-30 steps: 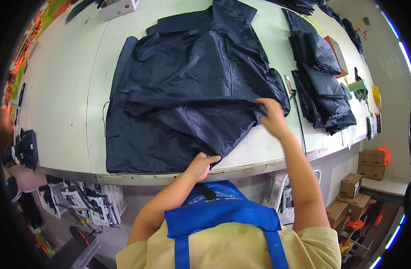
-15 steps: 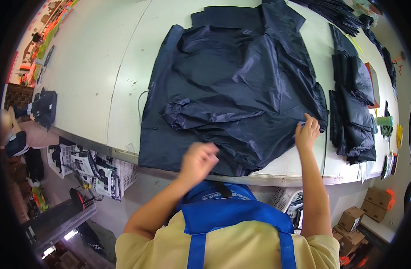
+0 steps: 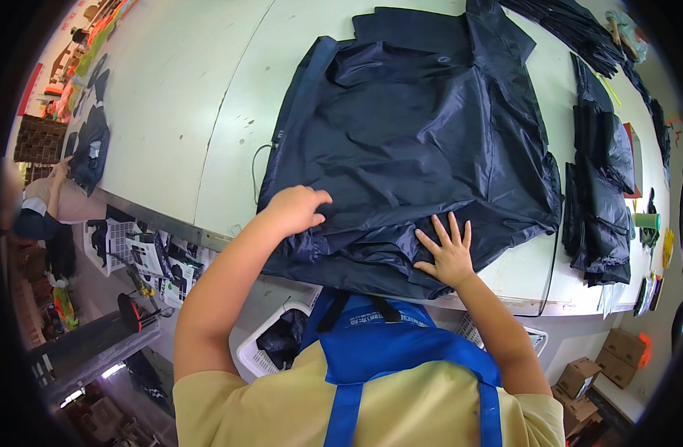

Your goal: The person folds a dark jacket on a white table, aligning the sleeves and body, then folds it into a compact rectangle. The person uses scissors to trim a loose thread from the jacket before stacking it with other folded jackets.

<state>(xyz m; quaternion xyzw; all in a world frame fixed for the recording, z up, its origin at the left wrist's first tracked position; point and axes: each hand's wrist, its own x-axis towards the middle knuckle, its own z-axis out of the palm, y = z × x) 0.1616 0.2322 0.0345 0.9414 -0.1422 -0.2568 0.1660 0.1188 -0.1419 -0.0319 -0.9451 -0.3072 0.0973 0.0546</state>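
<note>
Pale printing crosses the blue apron at lower centre; marks on the packages at lower left are too small to read. The dark garment covers the tabletop from centre to upper right, its top cut off. The right hand lies on it, fingers spread; the left hand has fingers loosely curved, contact unclear.
</note>
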